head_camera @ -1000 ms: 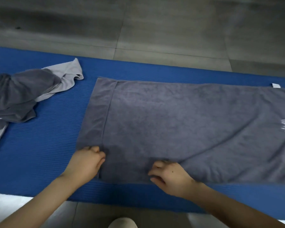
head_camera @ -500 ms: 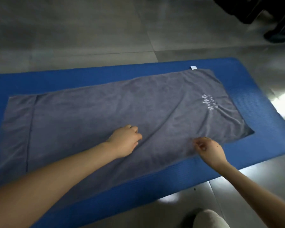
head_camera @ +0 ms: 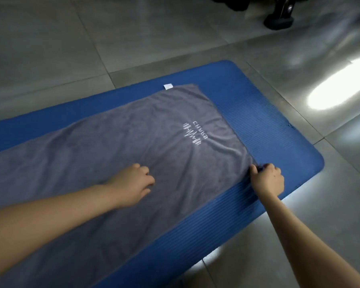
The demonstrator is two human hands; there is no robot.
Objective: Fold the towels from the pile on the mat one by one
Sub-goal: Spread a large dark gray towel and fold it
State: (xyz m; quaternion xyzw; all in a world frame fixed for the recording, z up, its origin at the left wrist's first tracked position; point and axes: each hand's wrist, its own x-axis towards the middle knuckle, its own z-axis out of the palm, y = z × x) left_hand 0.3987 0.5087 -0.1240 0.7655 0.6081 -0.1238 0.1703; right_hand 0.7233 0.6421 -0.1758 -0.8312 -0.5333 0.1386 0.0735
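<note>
On the mat (head_camera: 268, 125), our right hand (head_camera: 267, 179) has reached the towel (head_camera: 133, 138) corner, pinching it; our left hand (head_camera: 133, 183) rests loose on the cloth, so folding can likely begin.

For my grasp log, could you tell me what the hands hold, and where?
The right hand pinches the towel at its near right corner; the left hand rests on it.

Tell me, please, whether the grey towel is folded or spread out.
Spread out: the grey towel lies flat along the blue mat; the right hand pinches its near corner.
</note>
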